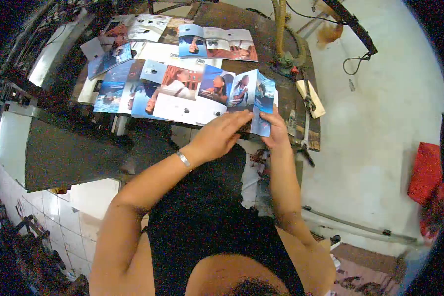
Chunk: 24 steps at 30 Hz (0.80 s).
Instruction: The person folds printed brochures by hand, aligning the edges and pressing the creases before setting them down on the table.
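Long glossy folding leaflet point(182, 96) with blue and red photo panels above white ones, lying along the near edge of the dark worktop point(64, 153). Its right end is creased upright. The left hand point(222, 132), bracelet point(183, 159) at the wrist, presses flat with fingers spread. The right hand point(276, 129) pinches the raised fold, which hides its fingertips. The print is illegible. A second leaflet point(217, 43) lies at the far edge.

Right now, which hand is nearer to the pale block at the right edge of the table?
Right. The right hand grips the folded brochure, just left of the pale block. The left hand presses the brochure farther left, beyond the right hand.
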Each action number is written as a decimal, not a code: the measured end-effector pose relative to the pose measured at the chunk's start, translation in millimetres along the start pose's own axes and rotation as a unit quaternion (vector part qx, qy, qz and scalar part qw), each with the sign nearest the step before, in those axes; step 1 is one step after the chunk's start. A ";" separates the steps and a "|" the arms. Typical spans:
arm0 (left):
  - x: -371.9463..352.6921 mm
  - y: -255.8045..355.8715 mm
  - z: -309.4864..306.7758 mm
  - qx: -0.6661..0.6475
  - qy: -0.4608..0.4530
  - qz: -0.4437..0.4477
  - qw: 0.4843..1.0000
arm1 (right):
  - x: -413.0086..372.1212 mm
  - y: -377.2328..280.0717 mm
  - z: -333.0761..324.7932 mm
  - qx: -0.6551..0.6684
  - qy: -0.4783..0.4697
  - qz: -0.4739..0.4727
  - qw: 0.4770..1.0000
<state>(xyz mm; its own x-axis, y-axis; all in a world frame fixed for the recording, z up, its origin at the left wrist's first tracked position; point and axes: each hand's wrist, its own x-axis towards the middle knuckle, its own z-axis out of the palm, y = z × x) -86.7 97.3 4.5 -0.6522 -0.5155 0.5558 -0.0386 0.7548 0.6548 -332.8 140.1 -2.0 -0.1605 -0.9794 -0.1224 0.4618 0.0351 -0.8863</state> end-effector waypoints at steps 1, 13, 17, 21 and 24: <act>0.9 -2.3 -0.2 0.008 -0.005 0.009 1.000 | -0.7 -0.1 -1.6 0.016 0.005 0.007 1.000; -2.1 -4.1 -3.7 0.065 -0.088 -0.015 0.994 | 0.6 8.4 -9.6 0.049 -0.006 0.043 0.998; -13.2 -6.4 -11.4 0.100 -0.072 -0.016 0.992 | 1.2 4.6 -3.4 0.044 0.005 0.027 0.999; -37.0 -2.1 -38.7 0.128 -0.009 -0.040 0.991 | -4.0 2.4 54.5 -0.203 0.091 -0.138 0.965; -70.7 0.1 -58.3 0.076 0.082 -0.145 0.983 | -1.7 6.5 72.7 -0.500 0.111 -0.285 0.810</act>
<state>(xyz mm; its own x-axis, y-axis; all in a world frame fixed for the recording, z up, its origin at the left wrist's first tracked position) 3.5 110.1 -4.9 -0.4665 -0.7670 0.4406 -0.3252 0.6120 0.7210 -266.1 127.6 24.9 -0.3037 -0.8368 0.4556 -0.6631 -0.1578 -0.7317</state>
